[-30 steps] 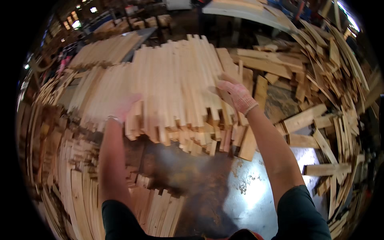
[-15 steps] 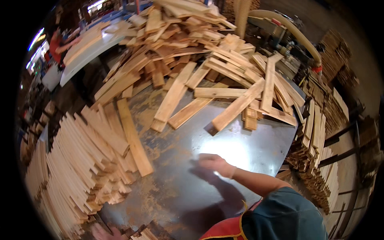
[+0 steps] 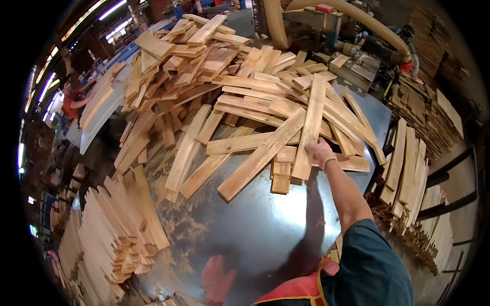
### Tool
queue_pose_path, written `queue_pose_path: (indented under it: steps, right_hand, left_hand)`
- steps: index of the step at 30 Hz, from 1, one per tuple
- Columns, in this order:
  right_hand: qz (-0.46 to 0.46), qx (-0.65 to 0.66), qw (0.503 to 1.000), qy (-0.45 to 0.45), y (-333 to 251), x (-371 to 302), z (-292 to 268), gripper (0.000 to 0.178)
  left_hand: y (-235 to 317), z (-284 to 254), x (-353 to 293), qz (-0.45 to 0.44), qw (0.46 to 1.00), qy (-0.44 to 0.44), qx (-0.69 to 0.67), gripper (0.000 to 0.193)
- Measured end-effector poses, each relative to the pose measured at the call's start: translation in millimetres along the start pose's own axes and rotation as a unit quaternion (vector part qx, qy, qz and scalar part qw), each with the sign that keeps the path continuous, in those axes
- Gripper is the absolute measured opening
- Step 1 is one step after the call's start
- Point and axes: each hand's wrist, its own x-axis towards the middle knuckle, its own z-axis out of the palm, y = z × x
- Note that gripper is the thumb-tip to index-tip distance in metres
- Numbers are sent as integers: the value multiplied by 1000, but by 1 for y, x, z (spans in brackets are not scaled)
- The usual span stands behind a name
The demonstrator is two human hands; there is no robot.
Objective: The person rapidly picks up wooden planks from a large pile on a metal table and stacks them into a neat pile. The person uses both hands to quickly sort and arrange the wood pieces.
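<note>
My right hand (image 3: 320, 152), in a light knitted glove, reaches forward and grips the near end of a long wooden board (image 3: 312, 120) by its right edge. That board lies sloping on top of other boards in a loose heap. Just left of it, another board (image 3: 263, 153) rests at a slant across the heap, its near end over the metal tabletop (image 3: 255, 219). Low in the picture, my left hand (image 3: 217, 279) is over the tabletop, slightly blurred. Its thumb stands apart from the fingers, and it holds nothing.
A big heap of loose boards (image 3: 204, 66) covers the far side. Boards are stacked closely at left (image 3: 109, 229), and more stacks (image 3: 403, 173) stand beyond the right edge. A ridged hose (image 3: 357, 15) arches over machinery at back right. Another person (image 3: 71, 102) stands far left.
My right hand has gone forward from over the bare metal and taken hold of the board. My left hand has come from the lower left toward the middle. The view has shifted.
</note>
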Motion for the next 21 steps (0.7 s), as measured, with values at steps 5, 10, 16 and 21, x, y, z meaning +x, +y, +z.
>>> queue_pose_path:
  steps: [5, 10, 16, 21]
  right_hand:
    - [-132, 221, 935, -246, 53, -91, 23, 65]
    - [-150, -194, 925, -291, 68, -181, 9, 70]
    - [-331, -579, 743, -55, 13, -54, -30, 95]
    - [-301, -471, 786, -264, 57, -78, -10, 65]
  left_hand:
    - [56, 10, 44, 25, 984, 72, -162, 64]
    - [58, 86, 97, 6, 852, -129, -508, 63]
    - [39, 140, 30, -108, 799, 24, -591, 49]
    - [-1, 99, -88, -285, 882, 155, -342, 42]
